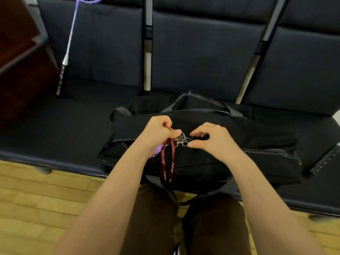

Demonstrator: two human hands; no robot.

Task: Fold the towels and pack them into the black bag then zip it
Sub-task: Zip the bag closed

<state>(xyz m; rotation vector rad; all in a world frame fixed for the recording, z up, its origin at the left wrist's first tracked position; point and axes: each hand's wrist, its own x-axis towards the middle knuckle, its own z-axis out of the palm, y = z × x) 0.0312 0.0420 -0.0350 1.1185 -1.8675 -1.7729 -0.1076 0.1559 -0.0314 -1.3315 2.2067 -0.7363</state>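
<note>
The black bag lies on the dark bench seat in front of me, its grey handles flopped over the top. My left hand pinches a metal zip pull at the middle of the top zip, and a red lanyard hangs from it. My right hand sits just to the right, thumb and forefinger pinching the bag's fabric at the zip line. A sliver of lilac cloth shows under my left wrist. To the right of my hands the zip looks closed. No other towels are visible.
A purple badminton racket leans against the bench back at the left. Dark wooden furniture stands at the far left. Yellow brick-pattern floor lies below the bench edge. My brown-trousered legs are close to the bench.
</note>
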